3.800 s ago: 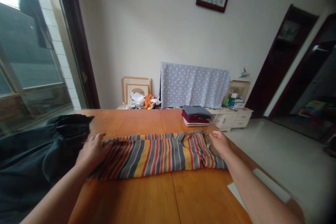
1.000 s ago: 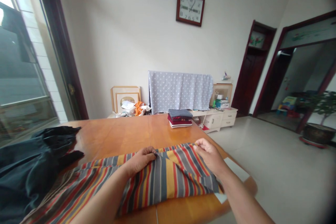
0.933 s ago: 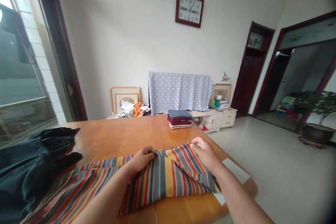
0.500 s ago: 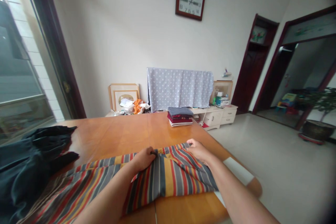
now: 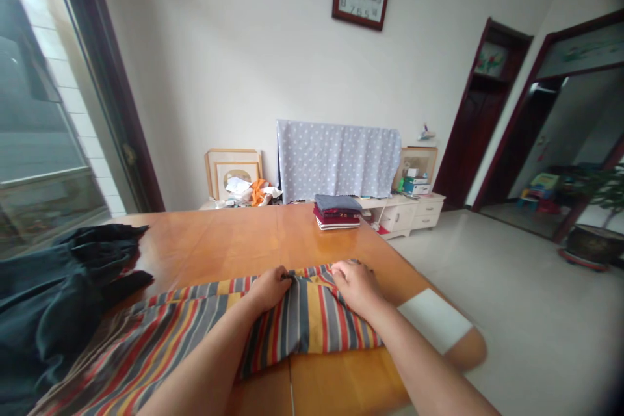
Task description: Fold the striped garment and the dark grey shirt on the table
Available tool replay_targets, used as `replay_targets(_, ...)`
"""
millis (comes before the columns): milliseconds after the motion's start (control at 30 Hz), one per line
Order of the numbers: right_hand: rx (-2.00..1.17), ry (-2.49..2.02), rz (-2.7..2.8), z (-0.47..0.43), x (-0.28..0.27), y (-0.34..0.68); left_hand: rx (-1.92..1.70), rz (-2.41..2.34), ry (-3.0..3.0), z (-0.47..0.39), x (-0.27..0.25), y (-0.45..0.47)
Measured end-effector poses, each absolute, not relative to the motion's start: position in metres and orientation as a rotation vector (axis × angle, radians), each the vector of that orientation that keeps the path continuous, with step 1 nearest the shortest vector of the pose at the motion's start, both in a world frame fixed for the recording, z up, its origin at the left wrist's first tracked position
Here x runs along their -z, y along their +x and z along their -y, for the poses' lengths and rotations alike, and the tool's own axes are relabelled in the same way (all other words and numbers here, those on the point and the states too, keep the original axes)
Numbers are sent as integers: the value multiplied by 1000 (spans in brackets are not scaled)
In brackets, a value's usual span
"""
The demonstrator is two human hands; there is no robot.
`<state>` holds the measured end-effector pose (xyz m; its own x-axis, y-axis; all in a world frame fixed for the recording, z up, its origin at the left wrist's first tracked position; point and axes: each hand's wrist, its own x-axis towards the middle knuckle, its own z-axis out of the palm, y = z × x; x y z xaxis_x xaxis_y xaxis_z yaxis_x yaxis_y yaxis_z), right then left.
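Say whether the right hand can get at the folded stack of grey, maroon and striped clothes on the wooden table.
Probably yes: nothing visible stands between the right hand and the stack, though the hand, on the multicoloured striped cloth, would likely have to leave it and stretch forward.

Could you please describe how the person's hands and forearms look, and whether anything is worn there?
The left hand and right hand are both bare, without gloves. The forearms are uncovered where visible, with no sleeve, watch or bracelet. The fingers are partly hidden, so rings cannot be ruled out.
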<state>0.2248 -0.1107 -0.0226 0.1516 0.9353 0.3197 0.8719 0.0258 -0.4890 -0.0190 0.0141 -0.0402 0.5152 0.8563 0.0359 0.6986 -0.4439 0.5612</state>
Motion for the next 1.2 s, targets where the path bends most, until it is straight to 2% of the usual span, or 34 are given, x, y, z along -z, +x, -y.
replay_targets(167, -292, -1839, 1929, 116, 55, 214, -476, -1306, 2284, -7, 36, -32)
replay_targets(367, -351, -1849, 1927, 106, 80, 231, -479, -1475, 2315, -2, 20, -98)
replay_targets(767, -473, -1860, 1961, 95, 83, 244, -293, -1838, 2384, 0, -8, -229)
replay_targets(1000, -310, -1894, 1991, 90, 81, 237, -396, -1980, 2326, -12, -16, -254)
replay_targets(1200, -218, -1974, 2003, 85, 73, 229, -328, -2061, 2356, -20, 0, -258)
